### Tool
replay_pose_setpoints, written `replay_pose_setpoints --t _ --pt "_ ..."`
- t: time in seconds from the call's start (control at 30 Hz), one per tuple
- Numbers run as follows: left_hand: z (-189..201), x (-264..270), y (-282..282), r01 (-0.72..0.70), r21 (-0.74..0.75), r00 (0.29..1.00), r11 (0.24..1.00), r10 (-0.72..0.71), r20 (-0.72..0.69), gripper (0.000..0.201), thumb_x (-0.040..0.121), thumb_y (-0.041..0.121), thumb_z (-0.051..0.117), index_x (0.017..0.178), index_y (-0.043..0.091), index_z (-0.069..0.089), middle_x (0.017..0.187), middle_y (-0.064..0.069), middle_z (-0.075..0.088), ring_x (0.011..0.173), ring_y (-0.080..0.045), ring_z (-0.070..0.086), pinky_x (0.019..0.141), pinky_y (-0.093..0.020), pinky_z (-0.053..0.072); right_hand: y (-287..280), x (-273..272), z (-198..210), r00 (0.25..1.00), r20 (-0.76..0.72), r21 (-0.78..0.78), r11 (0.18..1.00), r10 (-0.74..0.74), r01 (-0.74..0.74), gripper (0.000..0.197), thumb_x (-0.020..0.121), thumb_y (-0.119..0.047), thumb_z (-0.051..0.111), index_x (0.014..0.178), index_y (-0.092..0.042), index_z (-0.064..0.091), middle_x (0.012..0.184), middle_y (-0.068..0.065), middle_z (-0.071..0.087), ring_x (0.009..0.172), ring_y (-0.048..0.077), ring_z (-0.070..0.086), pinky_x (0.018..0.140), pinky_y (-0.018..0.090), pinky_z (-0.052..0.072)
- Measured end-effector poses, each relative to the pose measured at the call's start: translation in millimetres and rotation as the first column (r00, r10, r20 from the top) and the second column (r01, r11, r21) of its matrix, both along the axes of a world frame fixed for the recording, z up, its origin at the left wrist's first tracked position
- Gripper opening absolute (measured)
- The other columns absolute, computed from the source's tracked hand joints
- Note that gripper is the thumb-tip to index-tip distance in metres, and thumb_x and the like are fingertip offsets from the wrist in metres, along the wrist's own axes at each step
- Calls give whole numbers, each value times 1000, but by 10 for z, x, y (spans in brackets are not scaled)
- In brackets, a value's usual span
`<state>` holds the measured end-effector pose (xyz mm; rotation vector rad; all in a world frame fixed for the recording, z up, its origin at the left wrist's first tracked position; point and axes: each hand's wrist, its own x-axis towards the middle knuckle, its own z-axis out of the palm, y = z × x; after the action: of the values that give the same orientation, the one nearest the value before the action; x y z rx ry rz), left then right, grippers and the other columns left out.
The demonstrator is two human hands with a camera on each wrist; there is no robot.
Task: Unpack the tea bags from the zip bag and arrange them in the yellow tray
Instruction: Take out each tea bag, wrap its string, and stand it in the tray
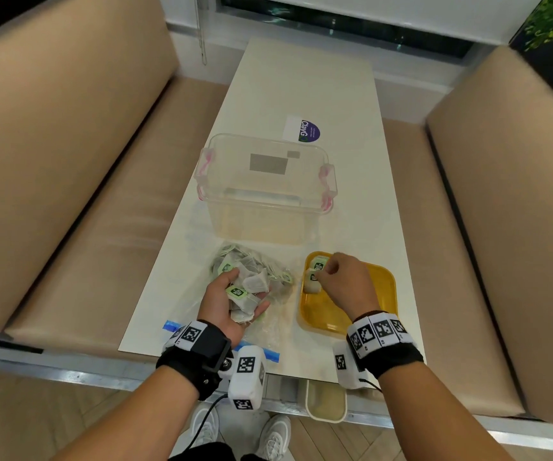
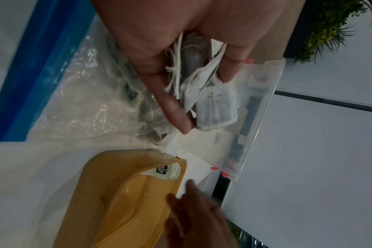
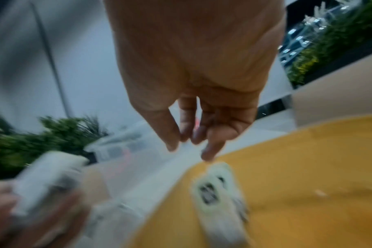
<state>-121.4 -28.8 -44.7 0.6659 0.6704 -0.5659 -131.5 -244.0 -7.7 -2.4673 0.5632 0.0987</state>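
My left hand point(image 1: 232, 301) lies palm up over the clear zip bag point(image 1: 268, 257) and grips a clump of tea bags point(image 1: 248, 291) with green tags. The left wrist view shows its fingers point(image 2: 159, 67) curled round those tea bags point(image 2: 214, 107), strings dangling. More tea bags remain inside the zip bag point(image 2: 74, 83). The yellow tray point(image 1: 368, 294) sits to the right; two tea bags point(image 1: 313, 282) lie in its far-left corner. My right hand point(image 1: 338, 277) hovers just over them. In the blurred right wrist view its fingers point(image 3: 191, 130) hang loose above a tea bag point(image 3: 219, 193), holding nothing.
A clear plastic box point(image 1: 265, 194) with pink latches stands behind the zip bag and tray. A purple sticker point(image 1: 305, 129) lies farther back on the white table point(image 1: 301, 78). Beige benches flank the table. A small white bin point(image 1: 325, 400) sits below the near edge.
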Motion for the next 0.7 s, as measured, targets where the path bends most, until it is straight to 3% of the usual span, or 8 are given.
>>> replay_pose_setpoints --t 0.13,0.23,0.33,0.4,0.47,0.5,0.6,0.7 --pt "20 3 -44 15 -20 1000 1000 -15 4 36 94 28 60 125 9 61 102 -15 73 89 -33 72 63 -40 60 437 -69 357 931 216 1 953 296 -303 5 87 -26 66 85 -22 69 86 -4 59 76 10 57 69 26 47" --pt "40 2 -73 54 -36 998 998 -55 -28 43 94 33 58 123 3 64 97 -15 75 83 -27 75 71 -37 59 860 -210 431 849 96 -68 854 520 -516 17 88 -34 61 98 -24 70 92 -4 60 82 16 59 70 34 50" --pt "45 -4 -59 95 -17 991 995 -96 -91 55 89 46 62 125 5 66 120 -14 70 108 -29 70 101 -40 51 1089 -262 347 809 9 -189 796 587 -575 30 89 -36 57 114 -21 64 103 -2 55 88 22 60 66 34 46" --pt "26 4 -57 56 -18 993 998 -57 -102 57 89 46 62 128 4 64 118 -16 70 98 -27 73 91 -36 56 1126 -230 307 811 -18 -210 791 585 -575 33 91 -33 56 121 -20 60 108 1 53 90 25 61 65 35 45" --pt "42 8 -57 41 -7 995 999 -42 -93 45 93 42 60 114 3 67 82 -14 73 61 -20 70 57 -26 57 1131 -198 283 812 -37 -220 788 583 -576 33 92 -29 55 123 -19 60 110 2 52 91 26 61 64 35 44" --pt "49 6 -55 43 10 995 999 -42 -91 38 93 41 59 104 5 67 68 -11 68 53 -19 67 49 -24 54 1135 -191 271 809 -36 -230 783 587 -578 32 92 -29 54 121 -18 61 109 3 52 91 27 61 63 34 42" --pt "48 -6 -60 39 44 995 998 -35 -92 30 91 41 62 88 11 65 66 -6 61 62 -21 67 58 -29 53 1163 -193 258 805 -1 -263 776 594 -573 26 94 -26 49 112 -13 64 103 5 52 87 30 60 60 34 32" --pt "23 6 -36 34 29 996 999 -32 -87 31 89 42 64 91 11 66 71 -6 62 72 -24 67 69 -33 54 1162 -210 252 805 73 -271 788 589 -552 23 94 -25 49 106 -11 64 98 6 52 79 32 60 57 34 29"
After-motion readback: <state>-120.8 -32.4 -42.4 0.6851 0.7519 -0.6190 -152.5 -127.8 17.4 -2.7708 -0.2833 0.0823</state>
